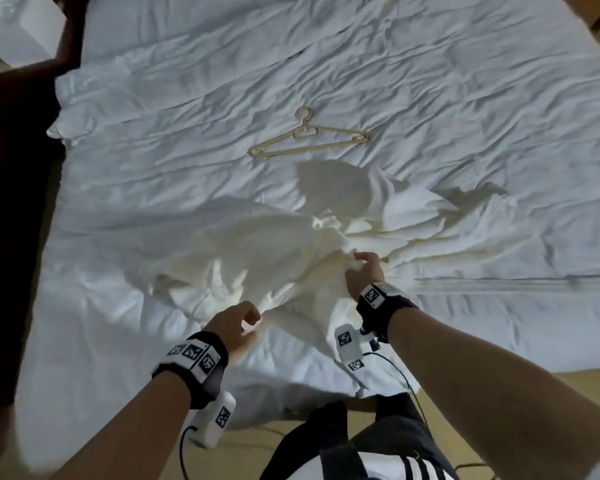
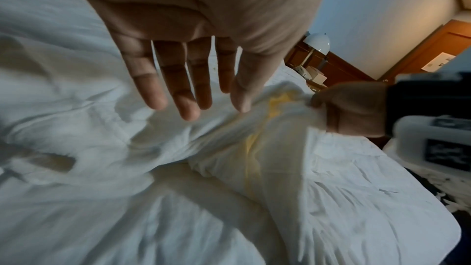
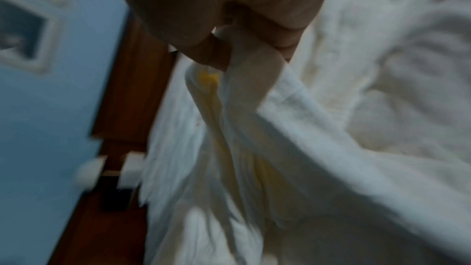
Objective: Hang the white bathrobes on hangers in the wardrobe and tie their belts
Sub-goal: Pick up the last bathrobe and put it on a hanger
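The bathrobe [image 1: 257, 251] lies crumpled at centre frame on the bed [image 1: 465, 81]. The right hand [image 1: 364, 271] has its fingers clamped on a bunched fold, probably to lift and find the collar. The left hand [image 1: 238, 325] hovers at lower centre, fingers apart, holding nothing. The hanger [image 1: 307, 142] lies above, ready for loading.

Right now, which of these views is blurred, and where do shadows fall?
Right wrist view: heavy motion blur over the crumpled white bathrobe. Left wrist view: mildly soft, open left hand legible. Head view: sharpest, dim, a shadow below the beige plastic hanger.
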